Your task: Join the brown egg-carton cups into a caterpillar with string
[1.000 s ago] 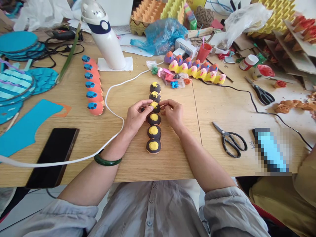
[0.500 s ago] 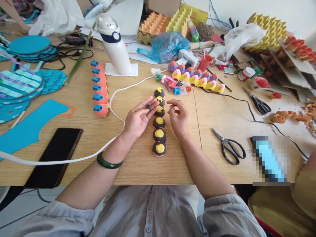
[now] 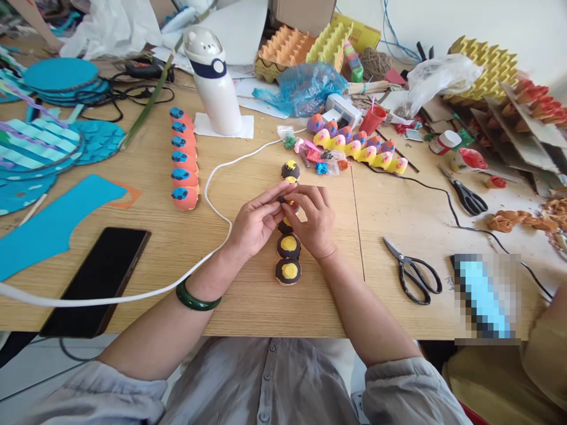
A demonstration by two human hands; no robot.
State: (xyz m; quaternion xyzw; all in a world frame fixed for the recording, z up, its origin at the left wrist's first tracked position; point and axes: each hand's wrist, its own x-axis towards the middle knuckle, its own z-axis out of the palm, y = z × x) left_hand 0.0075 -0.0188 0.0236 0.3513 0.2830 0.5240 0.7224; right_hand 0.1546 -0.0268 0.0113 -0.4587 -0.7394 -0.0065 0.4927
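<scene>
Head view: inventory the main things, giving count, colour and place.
dark bit: 1, black, at fingertips
black strip: 1, black and yellow, beneath hands
coral strip: 1, coral and blue, left
bottle: 1, white, back left
phone: 1, black, front left
scissors: 2, black-handled, right
cup: 1, red, back right
blue bag: 1, blue, back
discs: several, blue, far left
egg trays: several, orange and yellow, back
bangle: 1, green, left wrist
left hand: 1, bare, centre
right hand: 1, bare, centre
</scene>
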